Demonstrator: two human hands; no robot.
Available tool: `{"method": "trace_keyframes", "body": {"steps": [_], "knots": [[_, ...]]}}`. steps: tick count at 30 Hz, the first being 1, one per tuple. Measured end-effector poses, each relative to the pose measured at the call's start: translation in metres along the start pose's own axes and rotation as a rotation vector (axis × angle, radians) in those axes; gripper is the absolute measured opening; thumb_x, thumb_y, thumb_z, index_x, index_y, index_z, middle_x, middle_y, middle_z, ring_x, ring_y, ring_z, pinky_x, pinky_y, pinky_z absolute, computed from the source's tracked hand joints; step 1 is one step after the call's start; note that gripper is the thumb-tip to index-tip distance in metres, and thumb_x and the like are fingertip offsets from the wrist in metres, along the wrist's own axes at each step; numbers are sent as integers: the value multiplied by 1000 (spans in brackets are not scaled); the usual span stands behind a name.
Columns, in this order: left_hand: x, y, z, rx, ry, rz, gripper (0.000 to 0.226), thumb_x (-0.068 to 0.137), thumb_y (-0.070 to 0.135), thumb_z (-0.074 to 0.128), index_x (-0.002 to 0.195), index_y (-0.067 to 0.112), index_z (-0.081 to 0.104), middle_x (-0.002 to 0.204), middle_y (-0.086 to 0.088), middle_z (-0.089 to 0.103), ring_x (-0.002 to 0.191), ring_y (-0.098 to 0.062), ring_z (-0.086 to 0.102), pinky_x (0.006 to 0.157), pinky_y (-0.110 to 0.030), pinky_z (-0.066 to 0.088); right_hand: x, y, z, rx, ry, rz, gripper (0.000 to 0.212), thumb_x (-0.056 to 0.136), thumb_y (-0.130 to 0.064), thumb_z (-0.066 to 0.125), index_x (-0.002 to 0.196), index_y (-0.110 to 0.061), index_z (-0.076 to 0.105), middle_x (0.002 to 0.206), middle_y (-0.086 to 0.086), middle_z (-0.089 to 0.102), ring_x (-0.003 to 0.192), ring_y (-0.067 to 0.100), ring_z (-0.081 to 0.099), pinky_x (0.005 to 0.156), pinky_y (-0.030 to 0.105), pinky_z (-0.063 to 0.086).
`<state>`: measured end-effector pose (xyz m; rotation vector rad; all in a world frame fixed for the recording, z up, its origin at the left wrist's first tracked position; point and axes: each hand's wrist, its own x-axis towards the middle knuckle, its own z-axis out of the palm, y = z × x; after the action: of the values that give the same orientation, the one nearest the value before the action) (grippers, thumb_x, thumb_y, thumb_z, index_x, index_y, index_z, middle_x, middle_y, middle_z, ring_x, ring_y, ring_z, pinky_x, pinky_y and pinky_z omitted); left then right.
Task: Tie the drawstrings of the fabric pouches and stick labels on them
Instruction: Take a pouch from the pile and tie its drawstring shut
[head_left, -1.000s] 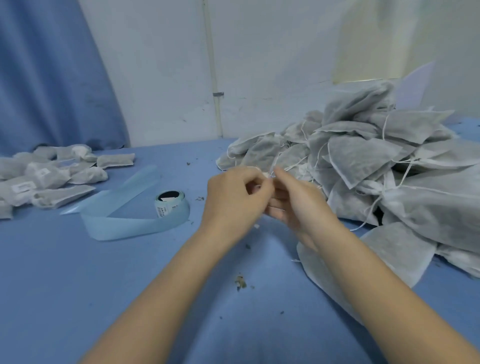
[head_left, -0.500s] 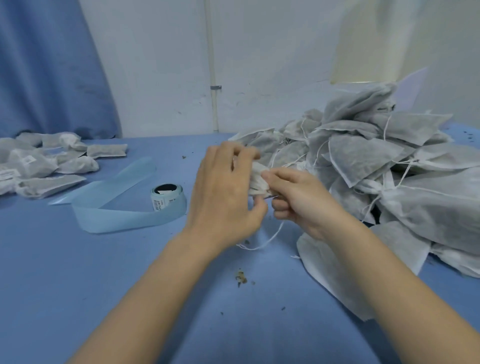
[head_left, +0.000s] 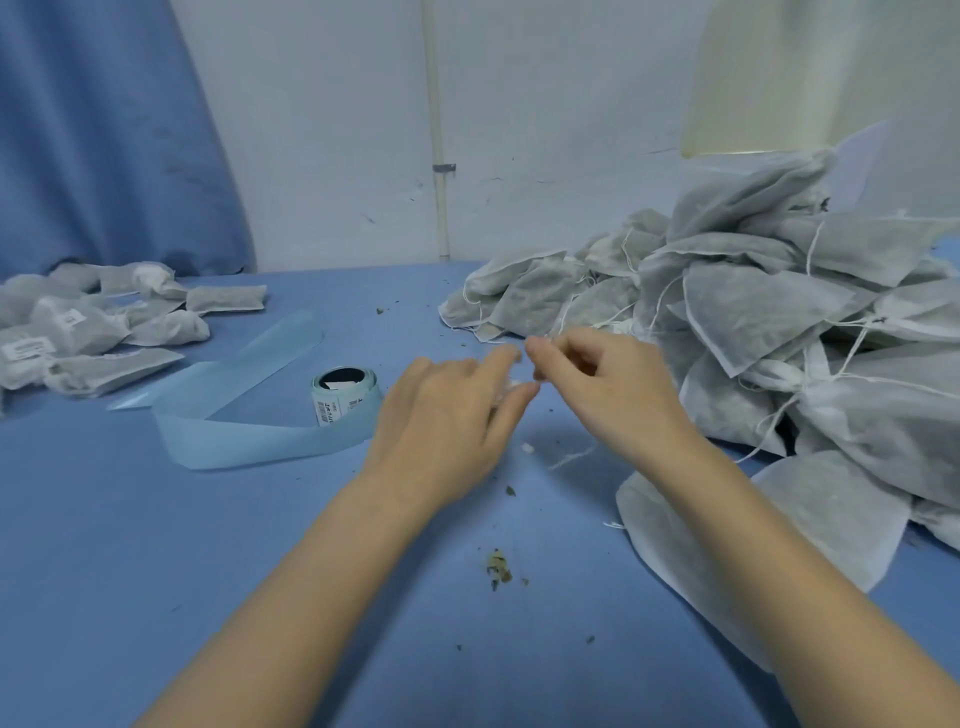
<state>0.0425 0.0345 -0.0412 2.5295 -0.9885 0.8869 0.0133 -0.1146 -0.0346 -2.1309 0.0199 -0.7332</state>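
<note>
1. A small heap of tied pouches (head_left: 78, 332) lies far left of both hands, well apart from the fingers; white labels show on at least two of them.
2. A label roll (head_left: 344, 395) stands just left of the left hand's knuckles, and its pale blue backing strip (head_left: 244, 441) loops out further left across the blue table (head_left: 156, 571).
3. The left hand (head_left: 441, 436) hovers palm down, its fingers curled and its thumb and forefinger pinching something small and white at their tips; motion blur hides what exactly it is.
4. The right hand (head_left: 608, 389) meets it fingertip to fingertip, fingers curled, pinching the same white bit, which looks like the gathered neck or string of a pouch.
5. A loose drawstring (head_left: 571, 457) trails down below the right fingers onto the table.
6. The pouch (head_left: 831, 525) lies flat under the right forearm, below and right of the fingers, partly hidden by the arm.
7. A big pile of untied pouches (head_left: 753, 312) rises just behind and right of the right fingers, strings dangling from it.
8. Dry crumbs (head_left: 498, 566) lie on the table nearer the person than both hands, between the forearms.
</note>
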Motion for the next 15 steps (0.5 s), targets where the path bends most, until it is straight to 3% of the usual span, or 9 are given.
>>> {"method": "trace_keyframes", "body": {"steps": [3,6,8,10,12,15], "knots": [[-1,-6,0,-2,47,73,44,98,39,32,82,14,64,56,-2,48,58,-29,49,63,-35,34,-1,2,1,33,-18,94,47,87,-41,61,46,-18,59,38,-12,43,38,4,39,44,10,31],[0,-5,7,-335,-11,-107,31,100,28,40,86,12,62,70,7,59,73,-20,55,70,-31,35,3,1,5,552,-106,434,51,85,-39,58,39,-20,51,42,-6,35,37,8,22,36,16,19],[3,-3,12,-646,-46,-332,25,98,23,44,87,15,65,74,18,62,72,-5,56,70,-24,40,5,1,11,988,-194,590,40,87,-26,48,48,-16,54,42,-8,26,36,7,15,33,17,11],[6,-3,14,-907,-32,-511,19,96,18,49,86,21,64,71,16,64,64,-4,55,70,-24,43,5,-1,20,1271,-218,642,19,78,-14,42,63,-10,53,42,-8,25,33,6,16,33,16,10],[5,-7,15,-1012,13,-586,16,93,14,54,87,27,60,63,12,64,59,-8,51,68,-27,44,5,-4,29,1405,-200,637,12,70,-8,41,75,-7,52,44,-7,28,33,6,19,33,17,12],[3,-11,16,-1008,111,-611,11,89,15,59,81,24,59,60,9,64,57,-7,51,64,-26,42,9,-5,42,1371,-192,576,24,81,-3,34,88,-6,57,46,-6,34,35,6,21,35,17,13]]}}
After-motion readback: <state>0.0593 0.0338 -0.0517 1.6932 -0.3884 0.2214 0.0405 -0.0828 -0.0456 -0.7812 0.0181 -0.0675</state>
